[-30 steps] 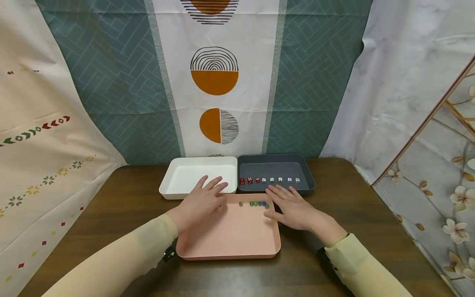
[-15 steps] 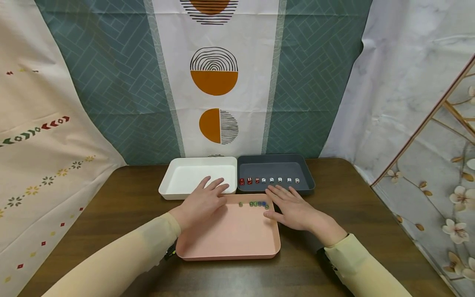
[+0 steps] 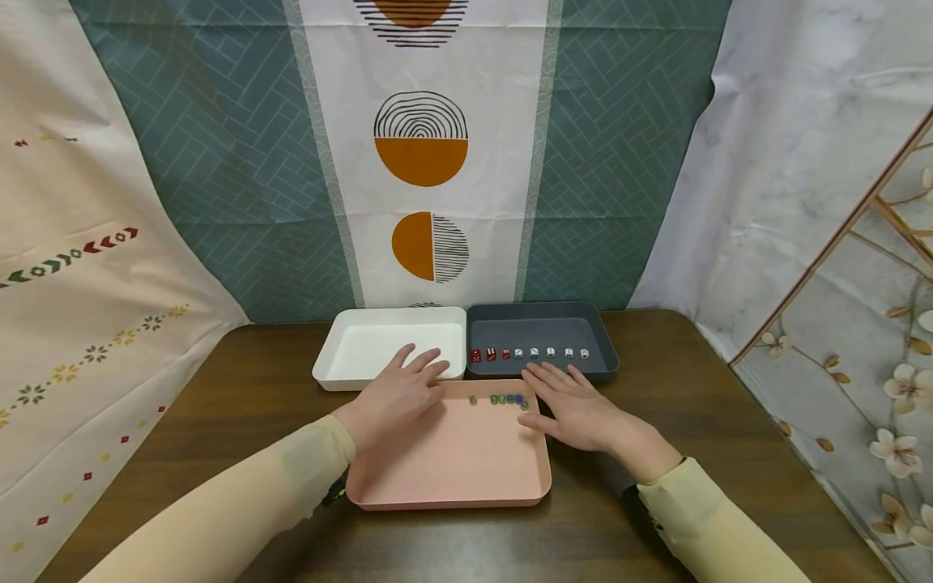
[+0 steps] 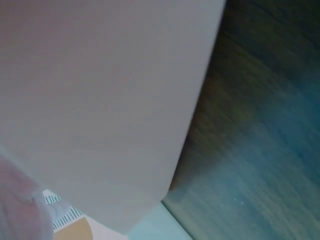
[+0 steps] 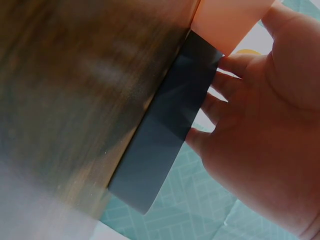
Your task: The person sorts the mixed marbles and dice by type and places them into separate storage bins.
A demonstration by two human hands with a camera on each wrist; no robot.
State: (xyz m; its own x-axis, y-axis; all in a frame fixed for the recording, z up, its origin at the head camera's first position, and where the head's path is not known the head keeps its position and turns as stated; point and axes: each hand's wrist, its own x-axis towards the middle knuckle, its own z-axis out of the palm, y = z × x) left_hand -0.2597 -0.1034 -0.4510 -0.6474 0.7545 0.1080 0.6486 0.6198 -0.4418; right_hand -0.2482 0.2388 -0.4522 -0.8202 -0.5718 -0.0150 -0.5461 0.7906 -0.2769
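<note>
My left hand (image 3: 404, 397), fingers spread and relaxed, lies over the far left corner of the pink tray (image 3: 452, 470); its fingertips overlap the near edge of the white tray (image 3: 357, 324). My right hand (image 3: 572, 409) extends over the pink tray's far right corner, fingers straight, with the tips at the near rim of the dark grey tray (image 3: 539, 324). Neither hand holds anything. Several small green and blue glass marbles (image 3: 510, 399) sit along the pink tray's far side. In the right wrist view the right fingers (image 5: 227, 85) overlap the dark tray's upper edge.
Red dice (image 3: 491, 355) and white dice (image 3: 550, 353) form a row in the dark tray. All three trays stand close together on a brown wooden table (image 3: 277, 405). Patterned cloths hang behind and at both sides, a green and white curtain (image 3: 627, 162) at the back.
My left hand has shifted very slightly to the right since a second ago. The right hand, trays, marbles and dice stay where they were.
</note>
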